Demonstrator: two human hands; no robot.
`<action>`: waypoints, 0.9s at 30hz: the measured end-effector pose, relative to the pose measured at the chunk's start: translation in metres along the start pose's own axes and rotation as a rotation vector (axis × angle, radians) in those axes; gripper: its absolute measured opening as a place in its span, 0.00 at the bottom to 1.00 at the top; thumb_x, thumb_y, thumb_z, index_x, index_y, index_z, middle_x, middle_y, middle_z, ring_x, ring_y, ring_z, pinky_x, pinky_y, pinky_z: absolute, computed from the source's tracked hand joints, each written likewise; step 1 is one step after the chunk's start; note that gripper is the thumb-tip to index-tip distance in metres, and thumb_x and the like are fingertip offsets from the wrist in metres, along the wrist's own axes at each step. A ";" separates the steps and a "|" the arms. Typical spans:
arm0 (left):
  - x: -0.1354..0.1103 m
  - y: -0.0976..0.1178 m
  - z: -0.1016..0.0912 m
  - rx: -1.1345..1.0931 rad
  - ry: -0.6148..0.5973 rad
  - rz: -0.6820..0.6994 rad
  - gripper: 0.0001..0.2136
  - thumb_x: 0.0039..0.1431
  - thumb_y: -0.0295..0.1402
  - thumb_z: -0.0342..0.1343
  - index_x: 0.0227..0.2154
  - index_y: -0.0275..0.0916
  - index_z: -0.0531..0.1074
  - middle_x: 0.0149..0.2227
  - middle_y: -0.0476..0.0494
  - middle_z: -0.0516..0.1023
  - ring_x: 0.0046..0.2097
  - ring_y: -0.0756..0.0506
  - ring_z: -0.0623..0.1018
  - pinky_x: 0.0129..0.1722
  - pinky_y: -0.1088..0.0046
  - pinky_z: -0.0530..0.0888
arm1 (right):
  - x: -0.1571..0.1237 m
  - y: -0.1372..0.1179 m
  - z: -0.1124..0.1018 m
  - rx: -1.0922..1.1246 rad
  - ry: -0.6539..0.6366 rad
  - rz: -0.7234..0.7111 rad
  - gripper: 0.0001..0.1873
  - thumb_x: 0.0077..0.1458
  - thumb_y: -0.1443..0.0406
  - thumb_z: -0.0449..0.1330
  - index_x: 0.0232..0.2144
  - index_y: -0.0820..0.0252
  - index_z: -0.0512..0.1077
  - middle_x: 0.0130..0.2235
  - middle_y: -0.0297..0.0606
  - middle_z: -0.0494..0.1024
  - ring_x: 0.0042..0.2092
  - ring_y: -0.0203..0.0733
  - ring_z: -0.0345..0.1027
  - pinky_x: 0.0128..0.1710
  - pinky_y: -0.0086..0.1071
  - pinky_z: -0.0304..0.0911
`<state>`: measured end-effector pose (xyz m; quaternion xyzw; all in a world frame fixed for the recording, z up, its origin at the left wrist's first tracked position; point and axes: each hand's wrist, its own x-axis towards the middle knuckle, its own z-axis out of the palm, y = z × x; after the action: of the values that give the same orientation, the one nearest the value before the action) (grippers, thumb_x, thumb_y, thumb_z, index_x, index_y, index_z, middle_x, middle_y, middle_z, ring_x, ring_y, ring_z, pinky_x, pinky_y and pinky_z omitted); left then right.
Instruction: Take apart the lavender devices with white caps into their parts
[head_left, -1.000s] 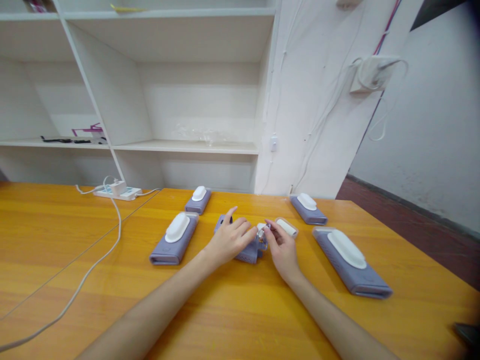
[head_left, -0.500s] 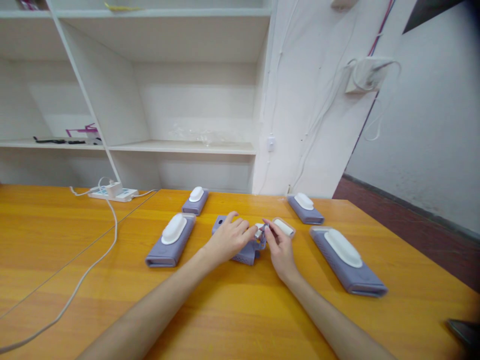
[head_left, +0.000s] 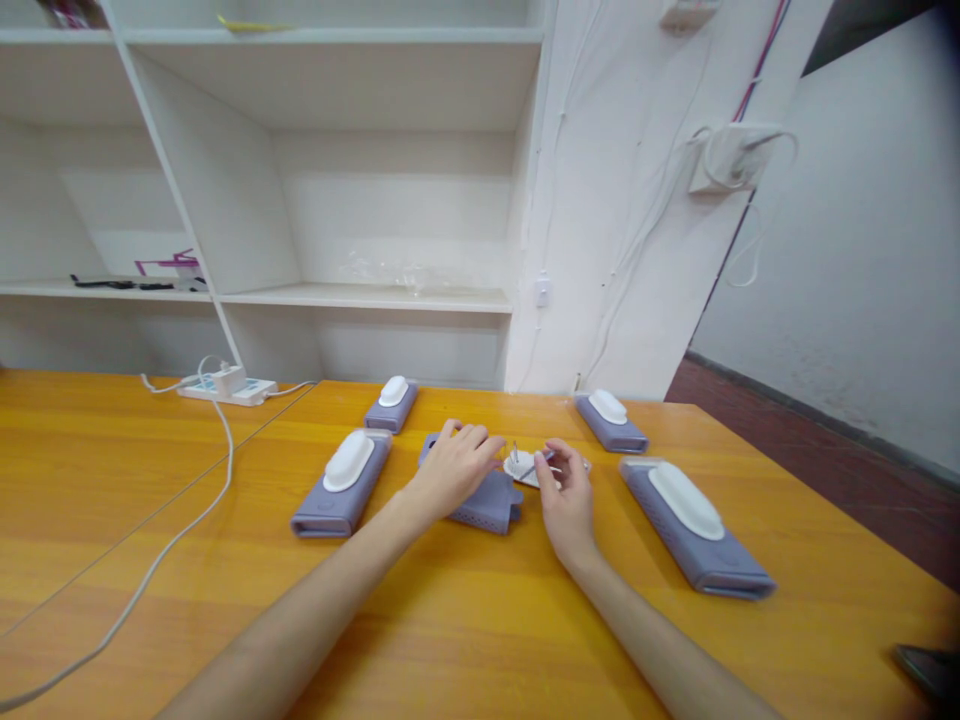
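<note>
My left hand [head_left: 459, 468] reaches over a purple perforated case [head_left: 484, 503], its fingers bent and a little apart. Its fingertips are close to a white flat piece [head_left: 525, 468] with thin metal prongs standing up from it. From the other side, my right hand [head_left: 568, 500] has thumb and fingers closed around the right end of this white piece. A thin purplish strip shows by the right thumb; what it belongs to is unclear. Part of the purple case lies hidden under my left hand, and its flap end points right.
Purple boxes with white oval tops stand on both sides: a near-left box [head_left: 341, 485], a far-left box [head_left: 391, 404], a far-right box [head_left: 611, 422] and a near-right box [head_left: 697, 528]. A power strip [head_left: 229, 387] with a white cable [head_left: 217, 490] lies at left. White shelves [head_left: 367, 297] rise behind.
My hands have moved slightly apart. The white piece with prongs now shows between them, lower and flatter, where before they met over a small metal-and-purple part.
</note>
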<state>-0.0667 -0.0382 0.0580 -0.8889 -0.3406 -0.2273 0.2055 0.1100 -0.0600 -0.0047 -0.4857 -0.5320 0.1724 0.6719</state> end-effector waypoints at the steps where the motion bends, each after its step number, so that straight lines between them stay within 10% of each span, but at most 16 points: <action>1: -0.001 0.000 0.002 0.003 0.007 -0.008 0.09 0.62 0.36 0.50 0.43 0.41 0.66 0.36 0.44 0.72 0.40 0.44 0.71 0.43 0.65 0.60 | 0.001 0.002 0.000 -0.016 0.015 -0.002 0.15 0.54 0.56 0.56 0.41 0.59 0.65 0.39 0.40 0.70 0.38 0.41 0.66 0.38 0.36 0.64; 13: -0.004 0.001 0.008 0.014 0.071 -0.012 0.08 0.64 0.35 0.45 0.41 0.40 0.67 0.35 0.43 0.72 0.39 0.45 0.71 0.42 0.65 0.61 | 0.000 -0.007 0.001 -0.250 -0.103 -0.155 0.08 0.54 0.60 0.56 0.30 0.59 0.68 0.33 0.38 0.72 0.37 0.43 0.65 0.40 0.36 0.60; 27: -0.009 0.010 0.010 -0.112 0.090 0.098 0.13 0.63 0.37 0.46 0.47 0.36 0.63 0.36 0.41 0.73 0.39 0.44 0.72 0.40 0.66 0.65 | -0.012 -0.016 -0.001 -0.210 -0.244 -0.242 0.12 0.55 0.61 0.56 0.42 0.57 0.67 0.37 0.39 0.73 0.39 0.42 0.67 0.42 0.38 0.63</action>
<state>-0.0633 -0.0444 0.0433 -0.9036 -0.2738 -0.2752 0.1813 0.1020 -0.0766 0.0020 -0.4610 -0.6789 0.0914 0.5641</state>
